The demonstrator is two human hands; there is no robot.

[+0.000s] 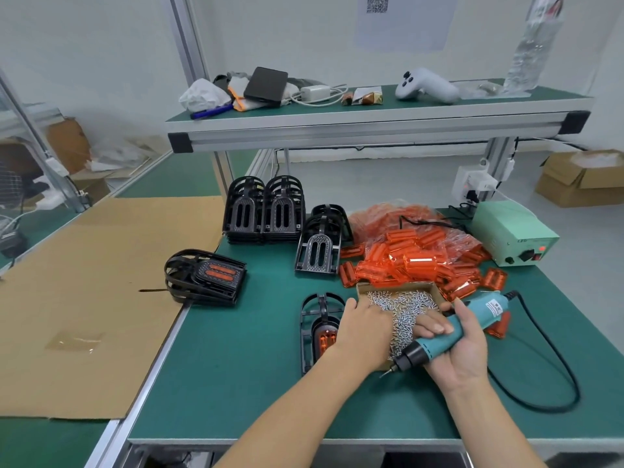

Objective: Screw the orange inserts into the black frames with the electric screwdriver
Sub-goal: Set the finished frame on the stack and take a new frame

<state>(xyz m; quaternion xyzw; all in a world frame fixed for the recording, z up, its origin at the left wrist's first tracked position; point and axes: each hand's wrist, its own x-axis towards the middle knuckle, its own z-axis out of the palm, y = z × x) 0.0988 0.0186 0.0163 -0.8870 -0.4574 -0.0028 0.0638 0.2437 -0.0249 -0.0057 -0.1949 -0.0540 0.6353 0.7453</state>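
Two bare hands work at the front of the green bench (pixel 236 383). The right hand (pixel 462 346) is wrapped round the teal electric screwdriver (pixel 452 332) w/ fingers curled over its body; the bit points down-left, just above the bench, and its black cable (pixel 557 376) loops off to the right. The left hand (pixel 366 324) lies palm down on the near-left edge of the cardboard box of screws (pixel 405 309); its fingertips are hidden, so I cannot tell if it pinches a screw or is loose. Just left of this hand lies a black frame (pixel 319 327) flat on the bench, w/ an orange insert (pixel 327 341) sitting in it, partly covered by the wrist.

Behind the box is a heap of loose orange inserts (pixel 415 261), some in a clear bag. Left of the heap one empty frame (pixel 319 244) leans, and further left a finished frame w/ orange (pixel 206 276) rests at the bench edge, near a cardboard sheet (pixel 84 298). Further back stand two stacks of frames (pixel 265 211). At far right is the pale green power unit (pixel 513 231). Above, a shelf (pixel 337 130) carries a white controller (pixel 425 86) etc.
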